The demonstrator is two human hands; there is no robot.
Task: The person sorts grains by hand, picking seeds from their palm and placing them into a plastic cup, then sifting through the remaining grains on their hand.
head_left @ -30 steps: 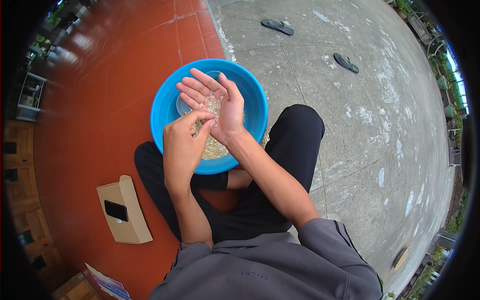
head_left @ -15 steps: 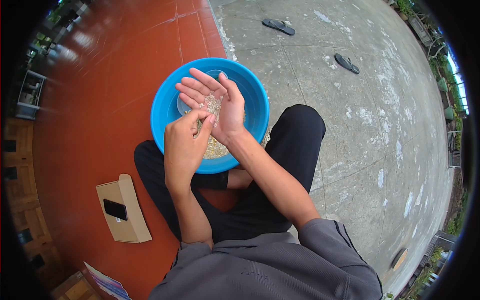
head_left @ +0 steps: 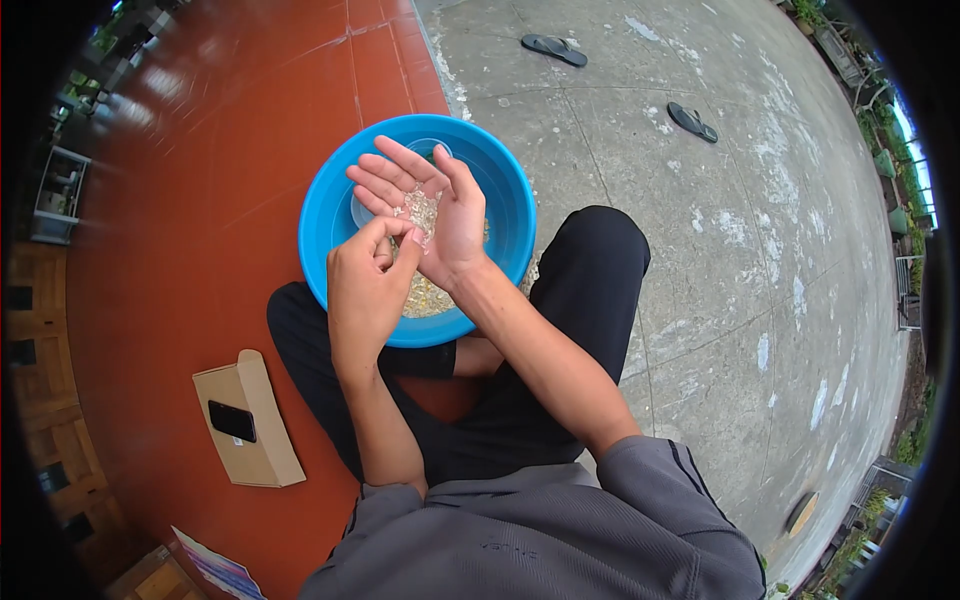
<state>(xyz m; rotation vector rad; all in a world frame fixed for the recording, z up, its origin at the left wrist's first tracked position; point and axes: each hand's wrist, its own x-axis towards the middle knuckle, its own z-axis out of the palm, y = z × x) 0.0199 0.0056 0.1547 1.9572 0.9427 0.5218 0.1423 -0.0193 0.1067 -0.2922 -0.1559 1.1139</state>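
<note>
Palm up over the blue basin (head_left: 318, 200), my right hand (head_left: 445, 215) has its fingers stretched out and carries a small heap of pale grains (head_left: 421, 208) in its palm. My left hand (head_left: 372, 275) is closed in a pinch, thumb against forefinger, at the lower edge of that heap; whatever lies between the fingertips is too small to make out. Below both hands, more pale and yellowish grains (head_left: 428, 298) lie on the basin's bottom. A clear round container (head_left: 362, 212) inside the basin is mostly hidden behind my right hand.
The basin rests between my crossed legs in dark trousers (head_left: 590, 265). A black phone (head_left: 232, 421) lies on a cardboard box (head_left: 270, 440) on the red floor at left. Two dark flip-flops (head_left: 553, 49) (head_left: 692, 122) lie on the grey concrete. A printed sheet (head_left: 215, 565) shows at lower left.
My left hand's pinched fingertips have moved slightly up and left along the heap. My right hand has shifted a little to the left, still palm up with the grains.
</note>
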